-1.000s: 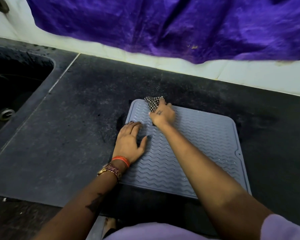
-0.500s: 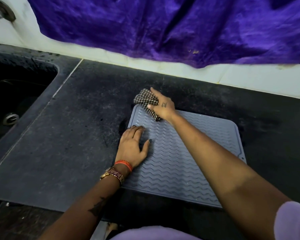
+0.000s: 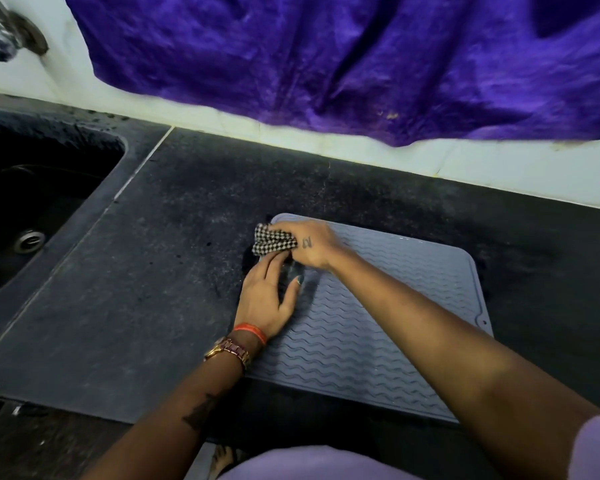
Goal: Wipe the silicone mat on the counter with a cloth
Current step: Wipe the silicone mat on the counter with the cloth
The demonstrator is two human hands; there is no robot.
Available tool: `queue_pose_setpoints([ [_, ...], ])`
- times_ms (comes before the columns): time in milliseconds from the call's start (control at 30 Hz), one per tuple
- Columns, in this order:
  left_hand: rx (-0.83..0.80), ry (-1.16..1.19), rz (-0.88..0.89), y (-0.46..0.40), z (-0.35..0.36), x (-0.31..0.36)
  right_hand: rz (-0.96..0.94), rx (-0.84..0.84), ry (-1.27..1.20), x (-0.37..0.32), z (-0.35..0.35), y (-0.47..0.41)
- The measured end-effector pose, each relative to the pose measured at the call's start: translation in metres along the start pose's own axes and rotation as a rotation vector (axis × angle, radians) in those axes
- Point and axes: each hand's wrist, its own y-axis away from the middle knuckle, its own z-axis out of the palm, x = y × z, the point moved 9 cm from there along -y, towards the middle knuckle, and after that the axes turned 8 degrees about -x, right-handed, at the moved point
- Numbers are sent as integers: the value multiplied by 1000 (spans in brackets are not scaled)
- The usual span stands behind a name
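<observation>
Right hand clutching cloth at mat corner, left hand seemingly flat beside

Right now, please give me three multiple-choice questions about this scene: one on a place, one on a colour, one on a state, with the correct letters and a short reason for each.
1. Where is the cloth?
A. in the sink
B. at the mat's far left corner
C. on the floor

2. What colour is the mat?
A. grey-blue
B. red
C. yellow

3. What is the left hand doing?
A. gripping the cloth
B. hanging in the air
C. resting with straight fingers on the mat's left edge

Answers:
1 B, the checked cloth sits at that corner in the right hand, far from the sink.
2 A, the wavy ribbed surface shows grey-blue on the dark counter.
3 C, its fingers lie straight on the mat, while the right hand grips the cloth.
</observation>
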Motion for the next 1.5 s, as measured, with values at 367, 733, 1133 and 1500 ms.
queue_pose_setpoints([
  [367,253,118,-73,11,-24,-11,321,36,-127,71,-16,-7],
  [733,321,297,-87,9,-26,-24,71,31,47,10,17,37],
  [1133,-63,-405,-132,15,-26,-52,291,39,93,53,6,52],
  [1500,-74,-437,-105,19,-21,-60,144,140,304,12,31,64],
])
